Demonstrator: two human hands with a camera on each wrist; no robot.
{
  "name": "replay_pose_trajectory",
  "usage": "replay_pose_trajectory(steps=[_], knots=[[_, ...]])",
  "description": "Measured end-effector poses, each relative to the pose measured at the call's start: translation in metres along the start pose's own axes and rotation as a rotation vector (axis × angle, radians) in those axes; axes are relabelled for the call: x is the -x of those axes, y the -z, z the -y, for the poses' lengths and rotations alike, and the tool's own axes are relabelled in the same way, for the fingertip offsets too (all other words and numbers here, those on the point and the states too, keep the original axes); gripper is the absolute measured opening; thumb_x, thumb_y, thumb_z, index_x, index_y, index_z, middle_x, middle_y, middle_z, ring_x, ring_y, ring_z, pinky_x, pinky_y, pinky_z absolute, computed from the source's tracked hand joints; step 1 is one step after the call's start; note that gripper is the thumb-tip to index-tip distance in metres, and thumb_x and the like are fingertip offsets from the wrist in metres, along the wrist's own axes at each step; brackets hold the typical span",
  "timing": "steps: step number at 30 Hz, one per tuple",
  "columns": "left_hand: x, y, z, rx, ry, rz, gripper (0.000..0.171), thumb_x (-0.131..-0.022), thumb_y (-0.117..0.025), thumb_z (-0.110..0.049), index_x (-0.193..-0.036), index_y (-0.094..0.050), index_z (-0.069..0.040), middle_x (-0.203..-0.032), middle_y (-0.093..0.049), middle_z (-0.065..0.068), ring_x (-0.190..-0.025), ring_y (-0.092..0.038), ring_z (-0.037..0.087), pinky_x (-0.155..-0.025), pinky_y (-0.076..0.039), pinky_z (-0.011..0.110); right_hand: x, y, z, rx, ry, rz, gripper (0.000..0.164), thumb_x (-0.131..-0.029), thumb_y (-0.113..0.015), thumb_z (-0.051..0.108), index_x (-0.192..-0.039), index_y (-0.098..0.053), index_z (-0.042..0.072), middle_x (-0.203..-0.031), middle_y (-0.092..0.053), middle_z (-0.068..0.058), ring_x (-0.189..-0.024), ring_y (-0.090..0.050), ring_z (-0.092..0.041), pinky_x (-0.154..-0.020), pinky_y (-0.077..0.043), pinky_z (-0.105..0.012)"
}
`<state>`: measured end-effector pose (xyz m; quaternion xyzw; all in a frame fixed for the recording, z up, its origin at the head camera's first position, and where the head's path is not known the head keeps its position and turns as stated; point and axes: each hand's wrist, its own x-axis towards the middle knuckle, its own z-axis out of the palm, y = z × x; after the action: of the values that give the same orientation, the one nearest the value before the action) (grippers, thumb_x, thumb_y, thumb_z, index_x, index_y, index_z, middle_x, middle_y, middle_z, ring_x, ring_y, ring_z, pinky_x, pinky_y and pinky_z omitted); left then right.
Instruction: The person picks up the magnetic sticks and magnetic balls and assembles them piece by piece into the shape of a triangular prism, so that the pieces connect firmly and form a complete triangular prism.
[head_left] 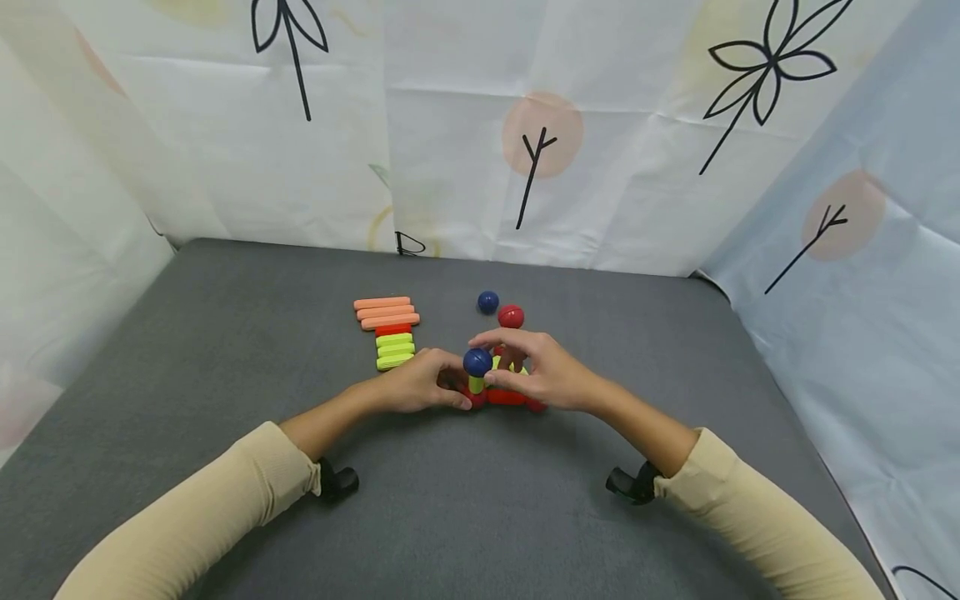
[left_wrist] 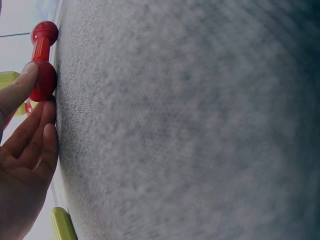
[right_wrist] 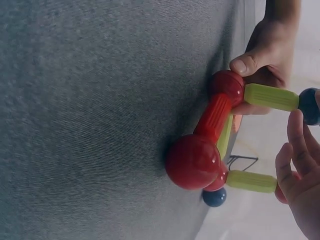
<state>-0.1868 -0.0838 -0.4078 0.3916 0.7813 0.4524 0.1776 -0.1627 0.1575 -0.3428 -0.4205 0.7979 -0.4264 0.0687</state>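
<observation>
Low on the table, my left hand (head_left: 427, 382) holds a red ball (left_wrist: 46, 82) between thumb and fingers. From that ball a red rod (right_wrist: 212, 117) runs along the table to another red ball (right_wrist: 192, 161). A yellow-green rod (right_wrist: 272, 96) stands upright on the held ball, with a blue ball (head_left: 477, 362) at its top. My right hand (head_left: 551, 371) pinches this blue ball between thumb and forefinger. Behind, a second yellow-green rod (right_wrist: 251, 181) rises from a red ball (right_wrist: 217, 181); a red ball at its top is partly hidden by the right hand's fingers.
Left of the frame lie several rods in a column: orange rods (head_left: 386, 312), a red rod (head_left: 393, 330) and yellow-green rods (head_left: 395, 350). A loose blue ball (head_left: 488, 302) sits behind the frame, near a red ball (head_left: 511, 316). Printed cloth walls (head_left: 450, 167) enclose the grey table (head_left: 262, 308).
</observation>
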Motion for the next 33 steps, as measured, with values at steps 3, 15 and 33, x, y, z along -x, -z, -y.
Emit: replay_pose_trajectory(steps=[3,15,33], knots=[[0.001,0.000,-0.001,0.011,0.001,0.004,0.029,-0.086,-0.079,-0.010,-0.113,-0.070,-0.004,-0.103,-0.073,0.002,-0.095,-0.068,0.012,-0.089,-0.054,0.029,0.006,0.000,0.000,0.001,-0.009,-0.022,0.047,-0.090,-0.073,0.006,-0.134,-0.057,0.003,-0.116,-0.067,-0.008,-0.080,-0.063,-0.015,-0.072,-0.053,-0.030],[0.008,0.006,-0.007,0.029,0.049,0.049,0.041,-0.088,-0.075,-0.004,-0.128,-0.064,-0.002,-0.116,-0.070,0.007,-0.105,-0.067,0.016,-0.093,-0.053,0.031,0.051,0.005,-0.037,0.101,-0.155,-0.038,0.038,-0.091,-0.071,0.010,-0.127,-0.061,0.001,-0.119,-0.065,-0.012,-0.098,-0.059,-0.028,-0.076,-0.050,-0.045],[0.053,0.084,0.035,-0.313,0.134,-0.445,0.041,-0.091,-0.068,0.002,-0.131,-0.060,0.001,-0.117,-0.068,0.019,-0.110,-0.063,0.033,-0.092,-0.049,0.053,0.063,0.010,-0.051,0.022,-0.279,0.050,0.043,-0.095,-0.068,0.015,-0.135,-0.060,0.002,-0.121,-0.067,-0.010,-0.102,-0.062,-0.024,-0.083,-0.052,-0.031]])
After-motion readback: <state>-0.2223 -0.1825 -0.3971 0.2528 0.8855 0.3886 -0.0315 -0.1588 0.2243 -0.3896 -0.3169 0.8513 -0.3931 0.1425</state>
